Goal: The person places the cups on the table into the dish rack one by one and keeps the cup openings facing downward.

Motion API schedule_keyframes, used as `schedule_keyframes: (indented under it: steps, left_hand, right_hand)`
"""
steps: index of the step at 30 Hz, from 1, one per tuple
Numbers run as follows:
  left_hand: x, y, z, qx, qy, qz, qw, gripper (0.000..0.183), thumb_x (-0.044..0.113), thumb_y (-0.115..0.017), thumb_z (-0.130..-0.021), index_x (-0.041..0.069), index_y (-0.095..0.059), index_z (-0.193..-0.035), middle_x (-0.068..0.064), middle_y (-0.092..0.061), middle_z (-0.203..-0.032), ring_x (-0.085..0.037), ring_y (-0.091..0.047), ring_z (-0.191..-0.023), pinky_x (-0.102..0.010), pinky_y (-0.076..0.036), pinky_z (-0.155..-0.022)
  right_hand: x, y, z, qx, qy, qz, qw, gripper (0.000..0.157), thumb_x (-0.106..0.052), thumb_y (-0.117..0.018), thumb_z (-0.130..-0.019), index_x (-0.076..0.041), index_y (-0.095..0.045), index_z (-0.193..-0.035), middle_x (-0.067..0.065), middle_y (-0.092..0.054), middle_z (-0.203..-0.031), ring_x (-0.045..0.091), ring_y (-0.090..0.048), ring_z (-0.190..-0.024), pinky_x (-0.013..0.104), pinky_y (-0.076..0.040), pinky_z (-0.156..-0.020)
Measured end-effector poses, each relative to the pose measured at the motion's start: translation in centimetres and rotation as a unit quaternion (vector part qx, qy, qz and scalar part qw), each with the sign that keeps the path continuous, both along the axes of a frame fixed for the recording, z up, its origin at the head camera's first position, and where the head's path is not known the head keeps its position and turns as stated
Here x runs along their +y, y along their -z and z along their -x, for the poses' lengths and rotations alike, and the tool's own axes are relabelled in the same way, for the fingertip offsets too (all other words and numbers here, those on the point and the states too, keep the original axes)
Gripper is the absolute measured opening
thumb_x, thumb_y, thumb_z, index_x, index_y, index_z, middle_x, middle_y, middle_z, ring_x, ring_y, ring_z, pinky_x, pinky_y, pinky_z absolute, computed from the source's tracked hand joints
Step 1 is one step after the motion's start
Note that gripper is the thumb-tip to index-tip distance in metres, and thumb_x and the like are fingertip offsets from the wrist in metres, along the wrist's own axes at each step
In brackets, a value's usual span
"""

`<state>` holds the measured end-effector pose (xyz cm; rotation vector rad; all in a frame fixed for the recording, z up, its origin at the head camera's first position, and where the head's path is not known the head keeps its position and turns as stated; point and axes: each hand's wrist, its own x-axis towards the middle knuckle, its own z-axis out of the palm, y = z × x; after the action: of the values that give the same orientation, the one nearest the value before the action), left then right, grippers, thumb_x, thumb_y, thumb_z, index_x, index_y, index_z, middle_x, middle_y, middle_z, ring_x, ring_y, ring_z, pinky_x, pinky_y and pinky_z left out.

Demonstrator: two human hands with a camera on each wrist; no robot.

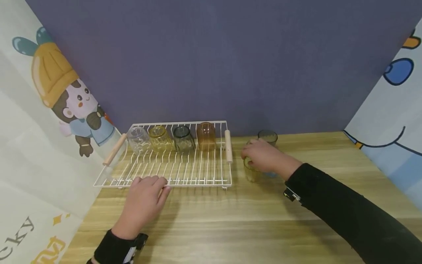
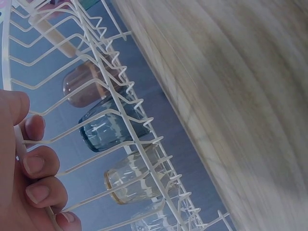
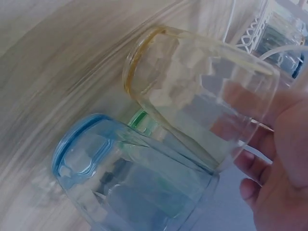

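My left hand (image 1: 145,200) grips the front rail of a white wire dish rack (image 1: 197,185); its fingers curl round the wire in the left wrist view. My right hand (image 1: 263,156) holds a pale yellow glass (image 1: 251,175) right of the rack, with fingertips at one end of it. In the right wrist view that glass (image 3: 192,82) has an amber rim or base on the side away from the fingers. Close beside it are a blue-tinted glass (image 3: 125,178) and a green-edged glass (image 3: 139,120). Behind my right hand stands a dark glass (image 1: 267,136).
Along the rack's back row sit a clear glass (image 1: 139,141), a yellow glass (image 1: 160,139), a dark grey glass (image 1: 184,140) and an amber glass (image 1: 206,136). Wooden handles (image 1: 228,146) flank the rack. A dark wall panel (image 1: 211,66) rises behind the wooden table (image 1: 211,227).
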<state>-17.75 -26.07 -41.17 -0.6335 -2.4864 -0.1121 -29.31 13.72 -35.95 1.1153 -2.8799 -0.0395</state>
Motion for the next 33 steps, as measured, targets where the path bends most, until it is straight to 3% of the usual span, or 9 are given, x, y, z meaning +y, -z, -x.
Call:
schedule_keyframes:
  steps: [5,8,11,14,17,20,23,29,33]
  left_hand:
    - [0.0,0.1,0.3,-0.001,-0.002,-0.004,1.0000,0.016,0.030,-0.068,-0.097,0.015,-0.064,-0.094,0.003,-0.059,-0.077,-0.019,-0.054,-0.066,-0.037,-0.030,-0.067]
    - [0.0,-0.1,0.5,-0.007,-0.003,-0.005,1.0000,0.017,0.031,-0.068,-0.098,0.015,-0.064,-0.095,0.003,-0.060,-0.078,-0.020,-0.055,-0.067,-0.037,-0.031,-0.068]
    - [0.0,0.0,0.6,-0.012,-0.005,-0.004,0.9999,0.017,0.032,-0.067,-0.098,0.015,-0.064,-0.096,0.003,-0.061,-0.079,-0.021,-0.057,-0.068,-0.038,-0.031,-0.069]
    - [-0.1,0.2,0.5,-0.013,-0.007,-0.004,0.9999,0.017,0.032,-0.067,-0.098,0.015,-0.064,-0.096,0.003,-0.061,-0.080,-0.021,-0.058,-0.069,-0.038,-0.031,-0.068]
    - [-0.1,0.3,0.4,-0.014,-0.005,-0.003,0.9999,0.017,0.032,-0.066,-0.098,0.015,-0.064,-0.096,0.003,-0.061,-0.079,-0.021,-0.057,-0.069,-0.037,-0.031,-0.068]
    - [-0.1,0.3,0.3,-0.014,-0.002,-0.002,0.9999,0.017,0.032,-0.067,-0.098,0.015,-0.064,-0.095,0.002,-0.062,-0.079,-0.021,-0.057,-0.068,-0.038,-0.032,-0.068]
    - [-0.1,0.4,0.2,-0.017,-0.001,-0.001,0.9999,0.017,0.031,-0.068,-0.097,0.015,-0.064,-0.095,0.003,-0.061,-0.079,-0.020,-0.057,-0.069,-0.038,-0.032,-0.068]
    - [-0.2,0.2,0.2,-0.022,0.000,-0.006,0.9997,0.019,0.034,-0.064,-0.099,0.016,-0.064,-0.096,0.003,-0.062,-0.080,-0.020,-0.057,-0.069,-0.038,-0.032,-0.069]
    - [-0.3,0.2,0.3,-0.019,0.001,-0.010,0.9998,0.018,0.034,-0.066,-0.099,0.016,-0.064,-0.095,0.003,-0.062,-0.080,-0.020,-0.057,-0.070,-0.038,-0.032,-0.069]
  right_hand:
    - [-0.1,0.2,0.0,0.029,-0.018,-0.004,0.999,0.014,-0.010,-0.082,-0.087,-0.019,-0.077,-0.097,-0.007,-0.068,-0.096,0.020,-0.048,-0.087,0.042,-0.037,-0.082]
    - [-0.2,0.1,0.0,0.022,-0.024,-0.004,0.999,0.016,-0.004,-0.078,-0.088,-0.018,-0.077,-0.096,-0.007,-0.069,-0.094,0.019,-0.049,-0.085,0.042,-0.038,-0.082]
    - [-0.4,0.2,-0.2,-0.006,-0.031,-0.003,0.999,0.024,0.006,-0.069,-0.090,-0.015,-0.078,-0.098,-0.003,-0.071,-0.096,0.021,-0.060,-0.090,0.047,-0.046,-0.091]
    - [-0.7,0.3,-0.4,-0.044,-0.038,-0.007,0.998,0.030,0.013,-0.060,-0.089,-0.010,-0.077,-0.098,0.003,-0.072,-0.098,0.025,-0.068,-0.094,0.046,-0.053,-0.090]
    - [-0.9,0.5,-0.5,-0.088,-0.030,-0.024,0.995,0.034,0.016,-0.057,-0.087,-0.008,-0.076,-0.102,0.005,-0.072,-0.101,0.025,-0.068,-0.097,0.040,-0.057,-0.084]
    - [-1.0,0.7,-0.8,-0.125,-0.014,-0.035,0.991,0.039,0.019,-0.056,-0.084,-0.007,-0.075,-0.106,0.006,-0.072,-0.106,0.026,-0.068,-0.101,0.039,-0.056,-0.087]
    - [-0.9,0.9,-1.0,-0.139,-0.006,-0.035,0.990,0.040,0.020,-0.055,-0.083,-0.007,-0.074,-0.107,0.006,-0.071,-0.106,0.026,-0.067,-0.102,0.040,-0.056,-0.088]
    - [-0.5,0.1,-1.4,-0.135,0.005,0.010,0.991,0.042,0.021,-0.051,-0.079,-0.011,-0.068,-0.101,0.002,-0.066,-0.097,0.021,-0.064,-0.090,0.040,-0.054,-0.081]
    - [-0.2,-1.6,-2.1,-0.164,0.052,0.067,0.983,0.057,0.022,-0.039,-0.078,-0.010,-0.069,-0.113,0.006,-0.067,-0.109,0.027,-0.064,-0.103,0.045,-0.053,-0.090]
